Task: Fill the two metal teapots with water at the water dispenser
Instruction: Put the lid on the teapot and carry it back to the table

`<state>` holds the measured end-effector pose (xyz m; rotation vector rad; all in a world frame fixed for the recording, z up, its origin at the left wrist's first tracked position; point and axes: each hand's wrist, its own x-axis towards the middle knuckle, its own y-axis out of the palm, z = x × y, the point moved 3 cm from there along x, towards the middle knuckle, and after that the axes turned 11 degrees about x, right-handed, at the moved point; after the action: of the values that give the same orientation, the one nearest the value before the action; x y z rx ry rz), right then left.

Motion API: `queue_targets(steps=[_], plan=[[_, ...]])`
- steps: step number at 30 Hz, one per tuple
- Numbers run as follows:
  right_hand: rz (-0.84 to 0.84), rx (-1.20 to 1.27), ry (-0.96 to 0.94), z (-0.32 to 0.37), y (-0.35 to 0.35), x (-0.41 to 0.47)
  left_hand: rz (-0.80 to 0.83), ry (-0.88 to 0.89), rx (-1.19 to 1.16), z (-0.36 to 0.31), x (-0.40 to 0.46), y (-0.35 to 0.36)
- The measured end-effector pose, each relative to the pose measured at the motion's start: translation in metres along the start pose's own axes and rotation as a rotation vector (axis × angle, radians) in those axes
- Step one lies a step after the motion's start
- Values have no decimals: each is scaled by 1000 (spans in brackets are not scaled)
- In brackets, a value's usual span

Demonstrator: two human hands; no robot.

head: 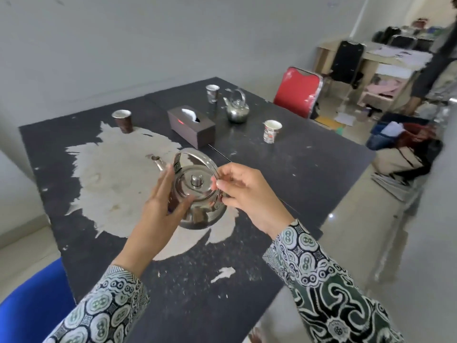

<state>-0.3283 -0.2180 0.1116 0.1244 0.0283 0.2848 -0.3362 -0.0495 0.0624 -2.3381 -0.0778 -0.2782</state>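
A shiny metal teapot [197, 191] with its lid on stands on the worn black table [284, 174] in front of me, spout pointing far left. My left hand [163, 204] lies flat against its left side, fingers apart. My right hand [243, 191] pinches the teapot's bail handle at its right end, and the handle is tilted back. A second metal teapot [237, 108] with an upright handle stands at the far side of the table. No water dispenser is in view.
A dark tissue box [191, 126] sits mid-table, with three paper cups [271, 131] around it. A red chair [298, 91] stands past the table and a blue chair [32, 305] at my near left. A person [435, 60] stands at the far right by cluttered desks.
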Motion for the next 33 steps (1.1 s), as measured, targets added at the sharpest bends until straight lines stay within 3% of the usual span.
queue_targets(steps=[8, 12, 18, 27, 33], plan=[[206, 81, 5, 3, 7, 146, -329, -43, 368, 19, 86, 6], [255, 82, -12, -1, 6, 208, -344, -55, 542, 37, 131, 12], [347, -14, -3, -30, 20, 303, -181, -160, 693, 81, 193, 22], [336, -93, 182, -128, 26, 376, 304, -391, 792, 151, 232, 62], [317, -110, 202, -173, 33, 398, 373, -464, 825, 188, 242, 78]])
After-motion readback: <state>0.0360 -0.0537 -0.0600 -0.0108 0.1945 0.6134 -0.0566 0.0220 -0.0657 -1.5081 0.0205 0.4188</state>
